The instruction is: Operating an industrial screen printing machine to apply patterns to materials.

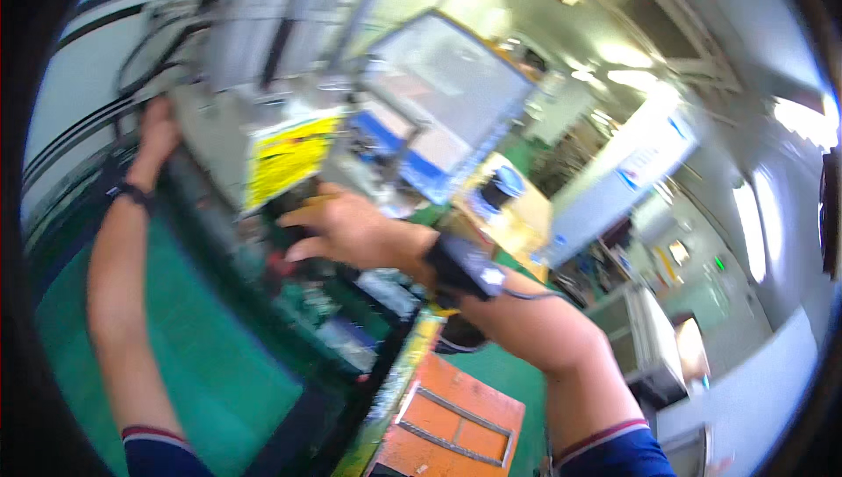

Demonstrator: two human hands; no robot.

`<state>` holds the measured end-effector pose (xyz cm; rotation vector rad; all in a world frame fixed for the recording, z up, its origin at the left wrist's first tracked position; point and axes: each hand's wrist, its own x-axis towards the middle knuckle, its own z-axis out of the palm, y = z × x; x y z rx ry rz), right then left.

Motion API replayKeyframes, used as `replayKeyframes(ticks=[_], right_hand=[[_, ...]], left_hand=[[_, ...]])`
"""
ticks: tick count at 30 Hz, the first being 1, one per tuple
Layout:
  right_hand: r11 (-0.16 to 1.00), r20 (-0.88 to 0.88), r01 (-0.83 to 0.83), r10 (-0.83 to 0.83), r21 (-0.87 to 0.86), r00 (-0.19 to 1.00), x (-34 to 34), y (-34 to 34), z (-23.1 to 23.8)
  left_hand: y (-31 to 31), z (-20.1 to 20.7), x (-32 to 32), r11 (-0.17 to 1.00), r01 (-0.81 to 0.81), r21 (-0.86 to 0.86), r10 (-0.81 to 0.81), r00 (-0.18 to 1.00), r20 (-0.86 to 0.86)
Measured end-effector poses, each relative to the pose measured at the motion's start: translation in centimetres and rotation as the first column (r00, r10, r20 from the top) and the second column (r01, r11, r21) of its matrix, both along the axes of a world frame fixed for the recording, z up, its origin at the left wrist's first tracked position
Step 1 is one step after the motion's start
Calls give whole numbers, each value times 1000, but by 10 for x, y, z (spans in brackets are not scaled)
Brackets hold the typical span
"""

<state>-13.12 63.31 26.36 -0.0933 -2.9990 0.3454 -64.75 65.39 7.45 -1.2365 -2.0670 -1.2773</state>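
My left hand reaches far to the left and touches the edge of a long grey work surface. Its fingers are smeared by motion. Near the middle, my right hand has its fingers and thumb curled round something dark that I cannot make out. Just beyond these fingers stands a bright yellow sheet with dark marks, tilted. A dark wristband is on my left wrist, and a black strapped device with a cable sits on my right wrist.
A large framed panel leans beyond my right hand. To its right are a wooden table with a dark-and-blue container and a long white cabinet. An orange board with a metal frame lies near. The floor is green.
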Motion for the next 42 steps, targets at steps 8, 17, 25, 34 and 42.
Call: replayKeyframes(ticks=[8,17,25,34,42], right_hand=[[999,4,44,-44,22,999,17,12,6],[998,40,60,-61,29,997,18,8,8],[998,33,57,-57,15,998,15,7,8],[999,12,36,-36,-2,999,14,5,9],[998,21,61,-60,-13,998,14,5,8]], left_hand=[[30,35,18,981,193,-32,-193,981,-17],[20,45,59,869,444,217,-492,821,291],[17,55,33,889,445,-107,-421,887,188],[8,53,46,901,425,94,-435,875,215],[3,63,62,919,379,105,-392,857,334]])
